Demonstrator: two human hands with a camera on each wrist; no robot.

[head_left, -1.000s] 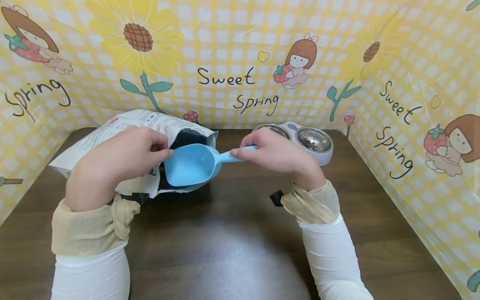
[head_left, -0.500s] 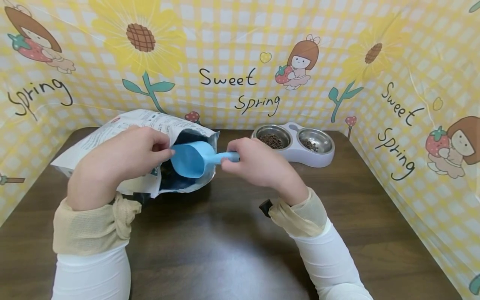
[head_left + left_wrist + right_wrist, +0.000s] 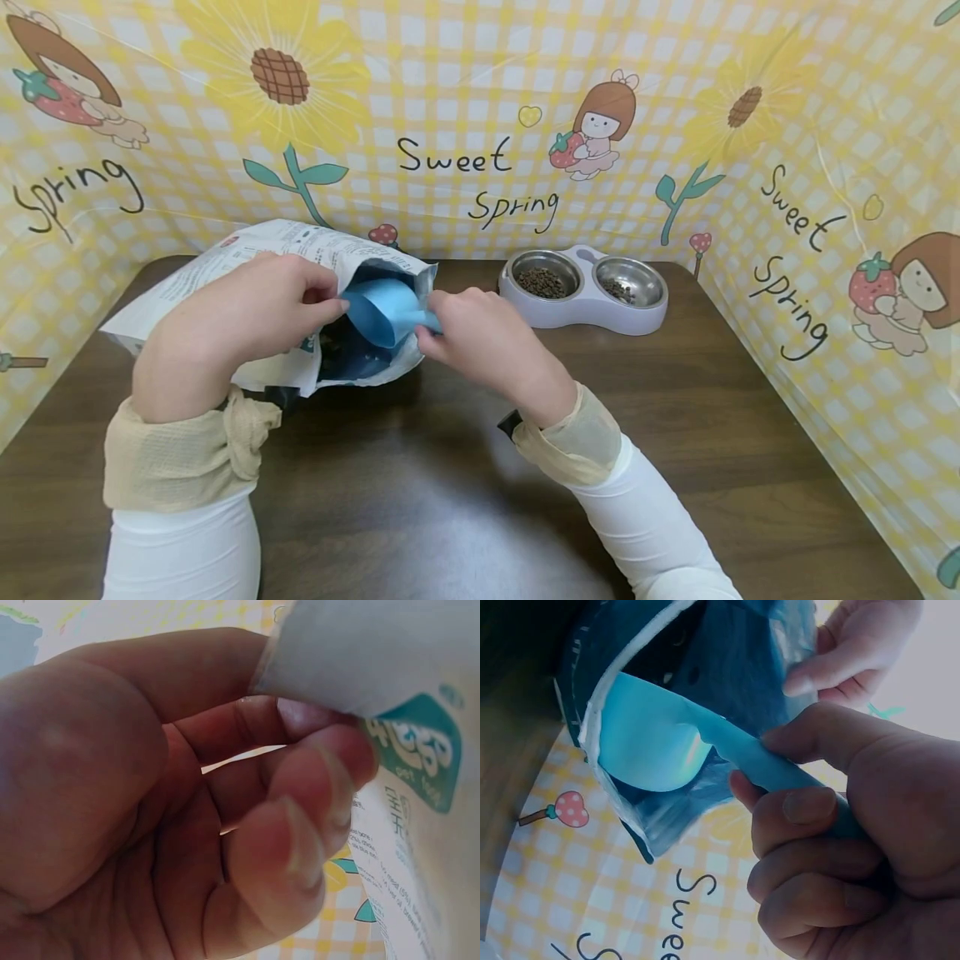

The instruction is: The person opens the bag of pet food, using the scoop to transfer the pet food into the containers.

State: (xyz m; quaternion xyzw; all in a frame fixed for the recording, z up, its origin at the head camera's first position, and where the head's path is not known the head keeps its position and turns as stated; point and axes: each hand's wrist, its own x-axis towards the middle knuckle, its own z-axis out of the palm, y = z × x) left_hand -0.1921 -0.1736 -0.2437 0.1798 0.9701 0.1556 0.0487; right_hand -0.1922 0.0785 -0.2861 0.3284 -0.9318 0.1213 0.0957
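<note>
A white printed bag (image 3: 307, 240) lies on its side at the left, its mouth facing right and its lining dark. My left hand (image 3: 232, 325) pinches the bag's edge at the mouth between thumb and fingers; the left wrist view shows the bag wall (image 3: 420, 847) at the fingertips. With curled fingers my right hand (image 3: 487, 342) grips the handle of a light blue scoop (image 3: 393, 304). In the right wrist view the scoop's bowl (image 3: 649, 739) sits inside the bag's mouth. The bag's deeper inside is too dark to make out.
A pale double pet bowl stand (image 3: 588, 292) stands at the back right. Its left steel bowl holds brown kibble (image 3: 542, 283), and a smaller heap of kibble (image 3: 619, 290) lies in the right one. Patterned cloth (image 3: 450, 92) walls the brown table (image 3: 450, 483) at back and sides.
My right hand has moved left, carrying the scoop from in front of the bag's mouth into it. The left bowl has come into full view. My left hand keeps its place.
</note>
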